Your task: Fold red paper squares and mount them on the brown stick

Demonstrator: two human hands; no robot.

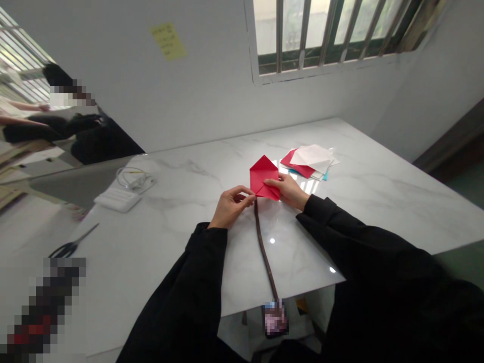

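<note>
A folded red paper (263, 177) with a pointed top lies on the white marble table (196, 201). My left hand (231, 205) pinches its lower left corner. Across from it, my right hand (289, 190) presses on the paper's lower right edge, fingers flat. Both arms wear black sleeves. A dark brown strap (264, 252) runs from under the paper toward me over the table's near edge.
A stack of loose paper sheets (310, 161), white, red and blue, lies just right of the red paper. A white pad (117, 199) and coiled white cable (134, 179) sit at the left, black scissors (71, 245) nearer. A person sits far left.
</note>
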